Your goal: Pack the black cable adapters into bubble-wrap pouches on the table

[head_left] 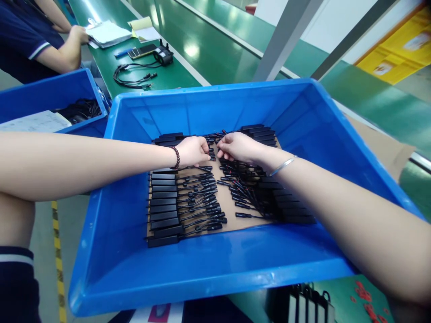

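Where connectors lie, left hand and right hand curl partly.

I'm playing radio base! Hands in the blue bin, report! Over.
Left hand, right hand: curled inside blue bin, grip unclear. Black cabled boxes: lined up both sides. Right forearm hides some.

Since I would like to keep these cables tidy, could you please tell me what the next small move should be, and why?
Probably have the right hand straighten one of the crossed cables on the right side of the blue bin: they fan out unevenly, while the left-side cables lie nearly parallel. That hand is close by, but whether it holds anything is unclear.
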The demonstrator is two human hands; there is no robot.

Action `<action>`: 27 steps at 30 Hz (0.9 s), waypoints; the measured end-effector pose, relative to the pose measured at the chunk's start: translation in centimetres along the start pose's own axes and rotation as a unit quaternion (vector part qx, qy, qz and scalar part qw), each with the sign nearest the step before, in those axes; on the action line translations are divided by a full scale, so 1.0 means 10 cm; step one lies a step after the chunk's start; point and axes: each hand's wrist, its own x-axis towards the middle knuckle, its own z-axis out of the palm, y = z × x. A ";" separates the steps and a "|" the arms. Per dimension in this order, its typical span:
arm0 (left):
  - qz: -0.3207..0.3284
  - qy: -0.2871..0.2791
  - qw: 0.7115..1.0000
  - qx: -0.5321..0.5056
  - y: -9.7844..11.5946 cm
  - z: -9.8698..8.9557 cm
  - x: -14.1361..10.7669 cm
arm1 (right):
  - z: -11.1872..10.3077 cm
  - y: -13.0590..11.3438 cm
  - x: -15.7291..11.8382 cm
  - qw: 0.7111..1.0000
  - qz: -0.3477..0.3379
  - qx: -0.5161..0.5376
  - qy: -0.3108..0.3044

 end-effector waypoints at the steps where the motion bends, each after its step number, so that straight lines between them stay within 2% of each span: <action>1: 0.044 0.005 0.998 0.039 0.01 -0.01 -0.01 | -0.01 -0.01 -0.01 1.000 -0.005 -0.014 0.000; 4: 0.165 -0.002 0.976 0.142 0.02 -0.04 -0.07 | -0.05 -0.05 -0.03 0.999 -0.015 -0.045 0.009; 6: 0.193 -0.057 0.961 0.187 0.00 -0.02 -0.11 | -0.07 -0.08 -0.04 0.998 -0.016 -0.053 0.021; 9: 0.202 -0.114 0.941 0.247 -0.03 0.05 -0.17 | -0.09 -0.10 -0.06 0.999 -0.012 -0.042 0.030; 15: 0.186 -0.104 0.910 0.357 0.03 0.11 -0.28 | -0.09 -0.09 -0.07 0.998 -0.037 -0.050 0.015; 19: 0.173 -0.103 0.905 0.375 0.09 0.09 -0.32 | -0.07 -0.08 -0.06 0.997 -0.062 -0.050 0.009; 27: 0.162 -0.103 0.909 0.370 0.08 0.13 -0.34 | -0.05 0.00 -0.03 0.995 -0.078 -0.067 -0.009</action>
